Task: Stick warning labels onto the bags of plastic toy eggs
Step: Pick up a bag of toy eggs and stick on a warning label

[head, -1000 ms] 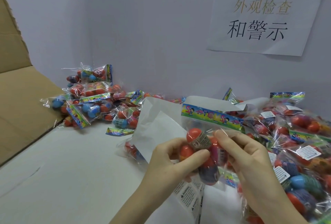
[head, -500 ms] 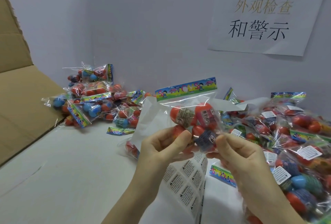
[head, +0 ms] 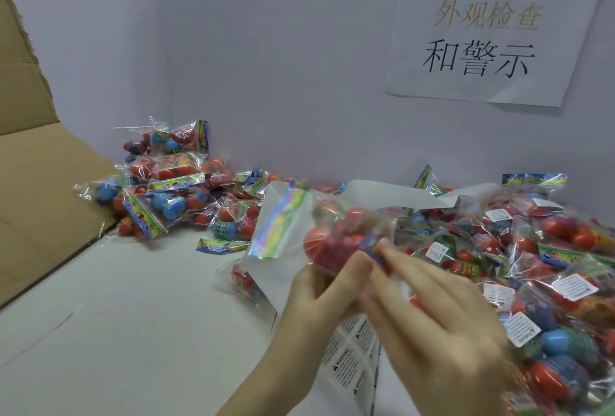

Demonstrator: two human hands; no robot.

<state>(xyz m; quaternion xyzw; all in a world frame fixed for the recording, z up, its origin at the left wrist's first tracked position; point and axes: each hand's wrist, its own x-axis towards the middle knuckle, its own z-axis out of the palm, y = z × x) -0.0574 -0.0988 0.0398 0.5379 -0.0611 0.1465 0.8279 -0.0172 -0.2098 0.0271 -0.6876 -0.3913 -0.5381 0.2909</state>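
A clear bag of red toy eggs [head: 336, 232] with a colourful header strip is held in mid-air at the centre, blurred and tipped so the header points left. My left hand [head: 319, 295] grips the bag from below with curled fingers and thumb. My right hand [head: 429, 319] lies against the bag's right side with its fingers stretched out. Under both hands lies a sheet of white warning labels [head: 349, 359]. Its upper part is hidden by my hands.
A pile of unlabelled bags [head: 166, 196] sits at the back left by the wall. Bags bearing white labels [head: 549, 275] crowd the right side. A cardboard box flap [head: 36, 202] stands at the left. A paper sign [head: 489, 36] hangs on the wall.
The bag has swung over from upright to lying sideways, its header now pointing left. My right hand has straightened its fingers along the bag. My left hand keeps its grip.
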